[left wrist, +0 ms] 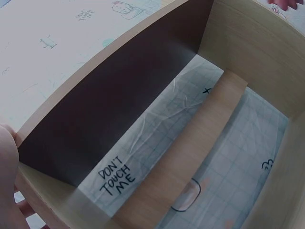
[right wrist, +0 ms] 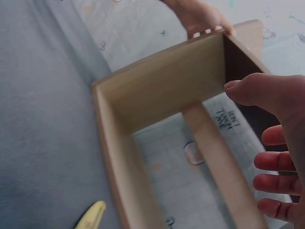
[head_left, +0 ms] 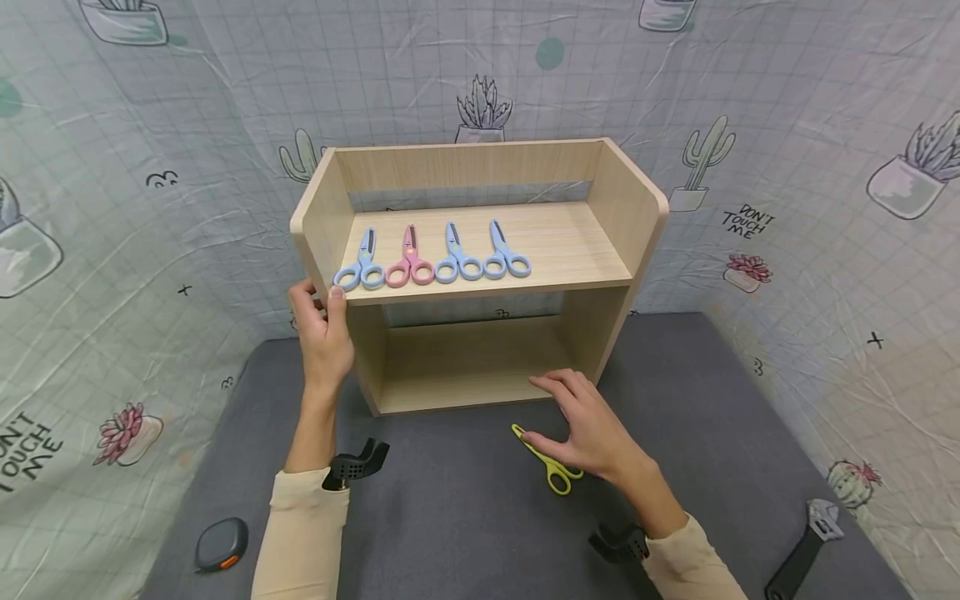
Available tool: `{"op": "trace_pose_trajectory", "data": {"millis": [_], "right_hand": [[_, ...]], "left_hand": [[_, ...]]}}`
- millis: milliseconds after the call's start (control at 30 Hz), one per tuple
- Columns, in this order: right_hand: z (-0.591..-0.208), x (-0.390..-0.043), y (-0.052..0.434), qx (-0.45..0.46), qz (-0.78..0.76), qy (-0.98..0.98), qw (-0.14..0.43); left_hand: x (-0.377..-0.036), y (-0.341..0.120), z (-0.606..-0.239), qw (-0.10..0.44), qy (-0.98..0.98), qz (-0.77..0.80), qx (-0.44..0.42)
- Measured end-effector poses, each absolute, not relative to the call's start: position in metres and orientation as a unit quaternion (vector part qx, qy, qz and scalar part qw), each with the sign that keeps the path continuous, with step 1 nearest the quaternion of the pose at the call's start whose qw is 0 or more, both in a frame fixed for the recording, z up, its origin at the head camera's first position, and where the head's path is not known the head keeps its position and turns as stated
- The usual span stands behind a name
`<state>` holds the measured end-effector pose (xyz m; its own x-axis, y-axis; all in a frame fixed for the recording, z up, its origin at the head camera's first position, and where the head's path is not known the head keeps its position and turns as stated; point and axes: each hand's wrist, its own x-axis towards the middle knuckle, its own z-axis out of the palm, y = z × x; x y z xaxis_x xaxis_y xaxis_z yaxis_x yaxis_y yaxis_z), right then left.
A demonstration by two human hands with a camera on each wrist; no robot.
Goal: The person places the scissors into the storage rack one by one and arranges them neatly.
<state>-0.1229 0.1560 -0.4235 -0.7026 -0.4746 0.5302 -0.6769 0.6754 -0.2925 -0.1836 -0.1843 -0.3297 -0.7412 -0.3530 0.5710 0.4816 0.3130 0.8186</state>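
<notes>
A two-tier wooden shelf (head_left: 480, 350) stands on a grey mat. On its upper board lie a blue pair of scissors (head_left: 362, 268), a pink pair (head_left: 409, 262) and two more blue pairs (head_left: 457, 257). My left hand (head_left: 322, 321) grips the shelf's left side panel, thumb on its front edge; the left wrist view shows only the edge of the hand (left wrist: 7, 162) and the shelf's inside (left wrist: 181, 162). My right hand (head_left: 585, 425) hovers with fingers spread over yellow scissors (head_left: 553, 468) on the mat before the shelf, holding nothing. The right wrist view shows its straight fingers (right wrist: 274, 164) and the scissors' tip (right wrist: 90, 217).
A grey tape measure (head_left: 221, 543) lies at the mat's near left. A black wrench (head_left: 806, 550) lies at the near right. Cactus-print cloth (head_left: 825, 208) hangs behind and on both sides. The lower compartment (head_left: 465, 358) of the shelf holds nothing.
</notes>
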Motion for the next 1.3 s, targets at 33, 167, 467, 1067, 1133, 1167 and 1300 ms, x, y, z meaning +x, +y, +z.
{"op": "trace_pose_trajectory", "data": {"millis": [33,167,467,1067,1133,1167,1300], "right_hand": [[-0.427,-0.122,0.157,0.322,0.240,-0.892,0.207],[-0.439,-0.119,0.159,0.318,0.243,-0.894,0.203],[-0.465,-0.109,0.165,0.292,0.233,-0.910,0.183],[-0.502,-0.091,0.173,0.248,0.208,-0.939,0.119],[-0.506,-0.090,0.174,0.249,0.205,-0.939,0.120],[-0.507,-0.090,0.174,0.250,0.204,-0.939,0.121],[-0.515,-0.089,0.176,0.251,0.203,-0.938,0.129]], "left_hand": [[-0.184,-0.184,-0.330,0.357,-0.728,-0.584,-0.044],[-0.184,-0.185,-0.330,0.358,-0.729,-0.582,-0.043],[-0.185,-0.186,-0.332,0.360,-0.729,-0.581,-0.046],[-0.184,-0.185,-0.329,0.353,-0.729,-0.585,-0.048],[-0.184,-0.185,-0.329,0.353,-0.729,-0.584,-0.048],[-0.184,-0.185,-0.330,0.353,-0.730,-0.584,-0.047],[-0.184,-0.186,-0.331,0.350,-0.732,-0.583,-0.046]]}}
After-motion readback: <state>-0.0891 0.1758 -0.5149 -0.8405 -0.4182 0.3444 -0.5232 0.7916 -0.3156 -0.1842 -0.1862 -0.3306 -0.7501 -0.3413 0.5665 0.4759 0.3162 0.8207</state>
